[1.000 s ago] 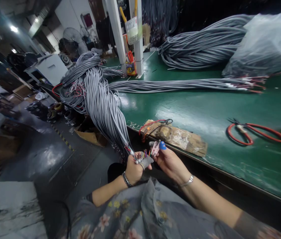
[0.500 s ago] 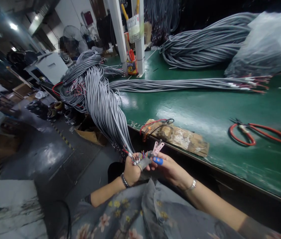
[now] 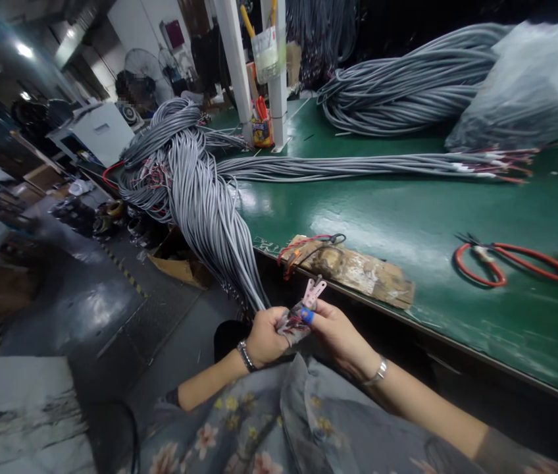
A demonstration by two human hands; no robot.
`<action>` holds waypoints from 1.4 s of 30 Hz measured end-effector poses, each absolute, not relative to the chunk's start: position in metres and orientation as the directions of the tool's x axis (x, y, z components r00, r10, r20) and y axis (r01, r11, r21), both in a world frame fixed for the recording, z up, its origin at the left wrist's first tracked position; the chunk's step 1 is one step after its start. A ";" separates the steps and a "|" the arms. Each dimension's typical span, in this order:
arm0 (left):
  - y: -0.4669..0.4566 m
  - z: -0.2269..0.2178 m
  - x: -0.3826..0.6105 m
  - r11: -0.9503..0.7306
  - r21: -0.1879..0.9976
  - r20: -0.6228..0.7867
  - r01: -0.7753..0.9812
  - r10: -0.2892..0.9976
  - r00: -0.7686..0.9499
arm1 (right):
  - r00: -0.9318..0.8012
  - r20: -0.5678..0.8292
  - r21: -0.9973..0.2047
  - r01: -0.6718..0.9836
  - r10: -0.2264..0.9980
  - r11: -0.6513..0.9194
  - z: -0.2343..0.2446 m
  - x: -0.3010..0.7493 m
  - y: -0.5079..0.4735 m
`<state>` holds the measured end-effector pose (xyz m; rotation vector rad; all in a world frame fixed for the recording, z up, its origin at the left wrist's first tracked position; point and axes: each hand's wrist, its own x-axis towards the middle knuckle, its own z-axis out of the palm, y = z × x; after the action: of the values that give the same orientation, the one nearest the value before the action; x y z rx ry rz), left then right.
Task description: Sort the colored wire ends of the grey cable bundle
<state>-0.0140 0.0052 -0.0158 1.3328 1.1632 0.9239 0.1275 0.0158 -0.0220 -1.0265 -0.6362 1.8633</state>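
Lower centre: left hand (image 3: 265, 337) clamps cable end (image 3: 289, 324) steady; right hand (image 3: 341, 336) pinches pink tool (image 3: 314, 291) against its wires.

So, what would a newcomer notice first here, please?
A thick grey cable bundle spills over the left edge of the green table. Its end sits in the left hand, beside the right hand holding a pink tool. Red-handled scissors lie on the right.

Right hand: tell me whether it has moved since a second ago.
Yes. The right hand has dropped away from the wooden board and closed in on the left hand.
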 end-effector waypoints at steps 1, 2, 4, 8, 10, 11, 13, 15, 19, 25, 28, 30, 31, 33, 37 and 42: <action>0.005 -0.016 -0.013 0.057 0.988 -0.086 0.140 0.975 0.206 | -0.255 -0.390 -0.761 -0.452 0.885 -0.465 -0.020 0.127 0.015; 0.004 -0.015 -0.013 0.056 0.988 -0.083 0.142 0.977 0.194 | -0.255 -0.386 -0.763 -0.452 0.887 -0.462 -0.019 0.126 0.014; 0.003 -0.014 -0.012 0.071 0.991 -0.089 0.112 0.982 0.169 | -0.271 -0.387 -0.748 -0.467 0.882 -0.472 -0.017 0.124 0.013; 0.004 -0.017 -0.013 0.082 0.996 -0.084 0.020 0.991 0.104 | -0.274 -0.399 -0.712 -0.509 0.875 -0.484 -0.021 0.122 0.014; 0.004 -0.021 -0.014 0.050 0.998 -0.048 -0.026 0.997 0.057 | -0.222 -0.429 -0.700 -0.531 0.876 -0.478 -0.025 0.124 0.017; 0.004 -0.023 -0.014 0.030 0.998 -0.028 -0.051 0.999 0.031 | -0.193 -0.446 -0.689 -0.549 0.874 -0.473 -0.028 0.126 0.019; 0.003 -0.028 -0.015 0.000 0.996 -0.003 -0.090 1.000 -0.028 | -0.183 -0.464 -0.651 -0.594 0.867 -0.473 -0.031 0.132 0.023; 0.002 -0.031 -0.013 -0.004 0.995 -0.003 -0.102 0.997 -0.071 | -0.230 -0.425 -0.624 -0.626 0.875 -0.468 -0.032 0.136 0.026; 0.003 -0.030 -0.006 -0.004 0.997 -0.003 -0.077 0.995 -0.095 | -0.275 -0.312 -0.675 -0.610 0.910 -0.416 -0.027 0.139 0.031; 0.007 -0.019 0.004 0.003 1.000 -0.004 -0.014 0.999 -0.049 | -0.270 -0.301 -0.636 -0.658 0.915 -0.403 -0.029 0.135 0.035; 0.008 -0.012 0.006 0.018 0.999 -0.017 0.040 1.000 -0.023 | -0.267 -0.298 -0.602 -0.693 0.916 -0.398 -0.029 0.132 0.036; 0.009 -0.008 0.007 0.034 0.997 -0.033 0.062 0.999 -0.012 | -0.281 -0.276 -0.601 -0.696 0.919 -0.393 -0.027 0.130 0.035; 0.009 -0.008 0.007 0.041 0.997 -0.041 0.065 0.999 -0.010 | -0.294 -0.267 -0.604 -0.691 0.918 -0.397 -0.027 0.129 0.035; 0.009 -0.008 0.007 0.050 0.997 -0.050 0.059 0.999 0.000 | -0.313 -0.261 -0.610 -0.679 0.913 -0.408 -0.026 0.127 0.033; 0.008 -0.018 0.002 0.052 0.999 -0.052 0.006 0.998 0.031 | -0.297 -0.297 -0.625 -0.658 0.907 -0.420 -0.028 0.128 0.028; 0.004 -0.030 -0.011 0.032 0.995 -0.035 -0.090 0.999 -0.035 | -0.295 -0.389 -0.641 -0.594 0.873 -0.486 -0.033 0.136 0.025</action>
<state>-0.0111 0.0040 -0.0296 1.1015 1.1846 1.2520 0.1363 0.0251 -0.0325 -0.8927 -0.4698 1.9157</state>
